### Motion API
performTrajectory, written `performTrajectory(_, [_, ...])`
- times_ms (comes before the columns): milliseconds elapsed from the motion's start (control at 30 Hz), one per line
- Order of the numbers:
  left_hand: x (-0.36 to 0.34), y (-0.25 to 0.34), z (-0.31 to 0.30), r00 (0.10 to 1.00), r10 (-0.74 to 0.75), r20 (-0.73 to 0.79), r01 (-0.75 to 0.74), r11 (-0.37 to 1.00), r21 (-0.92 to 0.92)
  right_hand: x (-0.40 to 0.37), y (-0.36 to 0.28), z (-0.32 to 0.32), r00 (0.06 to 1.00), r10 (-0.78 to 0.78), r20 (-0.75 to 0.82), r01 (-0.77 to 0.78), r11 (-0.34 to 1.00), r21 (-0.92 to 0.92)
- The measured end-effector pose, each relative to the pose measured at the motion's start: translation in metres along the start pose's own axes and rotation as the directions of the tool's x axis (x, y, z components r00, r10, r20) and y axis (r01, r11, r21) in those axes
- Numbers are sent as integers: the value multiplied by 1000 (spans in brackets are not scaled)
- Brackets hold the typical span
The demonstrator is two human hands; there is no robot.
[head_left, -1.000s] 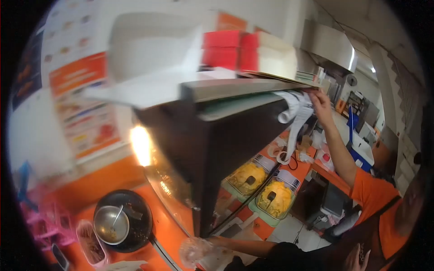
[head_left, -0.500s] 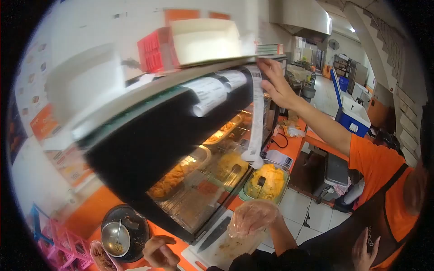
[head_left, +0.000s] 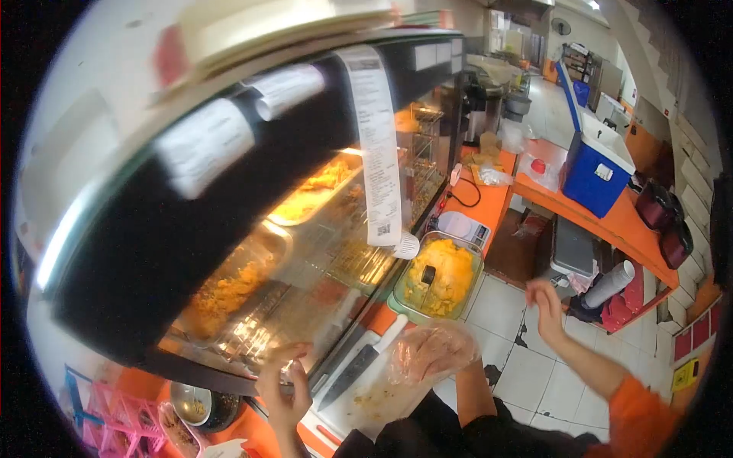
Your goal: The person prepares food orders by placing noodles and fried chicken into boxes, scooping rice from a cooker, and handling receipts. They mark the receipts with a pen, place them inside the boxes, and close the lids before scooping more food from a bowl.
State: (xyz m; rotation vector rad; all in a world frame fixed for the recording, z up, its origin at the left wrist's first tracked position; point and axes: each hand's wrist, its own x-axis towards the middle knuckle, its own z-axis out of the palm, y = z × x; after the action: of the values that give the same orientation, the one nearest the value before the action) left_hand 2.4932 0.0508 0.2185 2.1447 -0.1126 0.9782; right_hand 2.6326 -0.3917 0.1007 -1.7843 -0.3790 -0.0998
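Observation:
My left hand is raised at the lower edge of the glass food warmer, fingers bent with the thumb apart, nothing visible in them. Clear plastic covers my right hand, which is above the white cutting board; creases and blur hide its fingers. Beside it on the board lies a knife with a white handle. Just beyond, a glass dish contains yellow food with a dark utensil part in it.
A co-worker's hand reaches in from the right. A long receipt hangs from the warmer. Behind the dish is a scale. A blue cooler stands on the orange counter; a metal bowl is at lower left.
The view has swung down and closer to the warmer. The co-worker's hand has left the receipt and moved back right. My left hand is higher, near the warmer's edge.

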Motion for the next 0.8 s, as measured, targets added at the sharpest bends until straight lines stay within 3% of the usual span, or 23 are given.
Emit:
performTrajectory(67, [3, -2, 9, 998, -27, 55, 25, 999, 44, -28, 39, -29, 952, 210, -222, -235, 968, -92])
performTrajectory(133, [9, -6, 23, 994, -65, 86, 57, 994, 99, -25, 35, -5, 951, 223, -212, -237, 970, -44])
performTrajectory(167, [15, -3, 33, 979, -180, 92, 180, 984, 12, -14, 26, 17, 964, 198, -178, -202, 979, -7])
performTrajectory(233, [32, -8, 58, 964, -202, 172, 219, 972, -86, 20, -1, 63, 996, 39, -86, -36, 999, 29])
performTrajectory(300, [54, -15, 88, 978, -121, 173, 141, 984, -112, 64, -39, 109, 976, -216, -33, 217, 976, 27])
performTrajectory(367, [76, -10, 120, 992, -85, 90, 105, 964, -243, 113, -78, 141, 871, -488, -49, 486, 873, -42])
performTrajectory(433, [94, -17, 147, 1000, -15, 22, 20, 969, -248, 160, -110, 161, 785, -614, -80, 608, 789, -90])
performTrajectory(467, [97, -20, 158, 1000, 21, -12, -24, 968, -248, 178, -121, 167, 796, -601, -66, 600, 799, -37])
performTrajectory(533, [96, -20, 173, 994, -102, 30, 107, 953, -285, 194, -132, 165, 894, -431, 121, 377, 871, 316])
performTrajectory(567, [95, -22, 178, 985, -164, 47, 171, 938, -302, 201, -133, 158, 860, -458, 227, 376, 868, 325])
performTrajectory(667, [71, -37, 189, 951, -203, 233, 283, 875, -393, 214, -149, 153, 899, -212, 383, 6, 881, 473])
performTrajectory(700, [62, -29, 191, 908, -287, 305, 408, 770, -491, 215, -153, 152, 901, -189, 391, -57, 840, 539])
performTrajectory(800, [38, -11, 190, 868, -303, 393, 468, 762, -447, 225, -146, 148, 913, -126, 388, -132, 809, 573])
